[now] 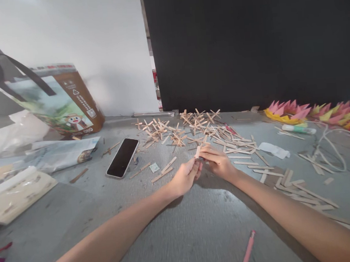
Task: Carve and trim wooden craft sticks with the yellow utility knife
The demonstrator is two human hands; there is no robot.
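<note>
1. Two bare hands meet at mid-table: we see the left hand (186,176) and the right hand (218,162) close together, just above the grey table (171,236).
2. Left fingers: curled, pinching a wooden stick (197,152) (only its pale upper end shows; the fingers hide the rest).
3. Right fingers: bent in from the other side, gripping the same small piece; we can't tell exactly how thumb and fingertips sit.
4. Held stick: between both sets of fingertips, in front of the crossed-stick bundles (178,139), which spread toward the back panels.
5. Right side, we log loose sticks (242,144), fanned out, with more sticks (309,195) overlapping beside the right forearm.
6. Beyond those: crumpled white paper (274,150), a glue tube (299,129) (white and green) and spiky paper crowns (285,110) in pink and yellow.
7. Left side: a phone (122,158), dark screen up, near a small square packet (154,167); farther left, a printed bag (60,99) standing, slightly tilted.
8. Near edge: we mark a pink pencil (248,251), lying between the forearms (cut off by the frame).
</note>
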